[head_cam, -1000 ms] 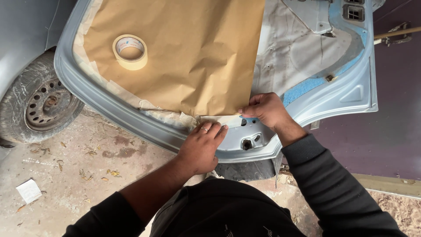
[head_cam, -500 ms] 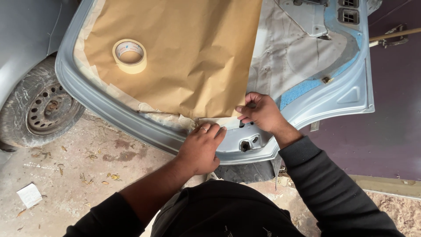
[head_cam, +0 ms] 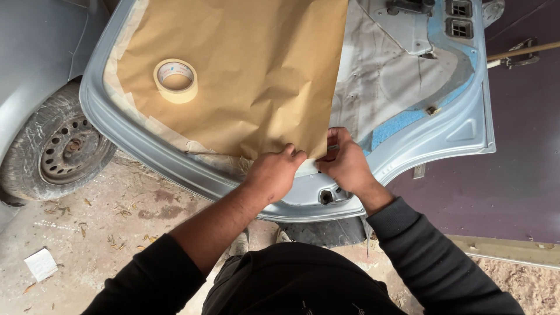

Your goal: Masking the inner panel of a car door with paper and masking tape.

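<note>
A light blue car door panel (head_cam: 443, 140) lies flat in front of me. A sheet of brown masking paper (head_cam: 251, 76) covers its left part. My left hand (head_cam: 273, 174) presses on the paper's near edge, fingers curled over it. My right hand (head_cam: 345, 163) pinches the paper's lower right corner, where a pale strip of tape shows between the two hands. A roll of beige masking tape (head_cam: 175, 80) rests on the paper at the left, apart from both hands.
A car wheel with a steel rim (head_cam: 61, 151) stands at the left beside a grey car body (head_cam: 35, 52). A scrap of white paper (head_cam: 41, 263) lies on the dusty ground. A dark purple wall (head_cam: 519, 146) is on the right.
Both hands have shifted slightly along the paper's near edge and closed toward each other at its lower right corner. The tape roll has not moved on the paper.
</note>
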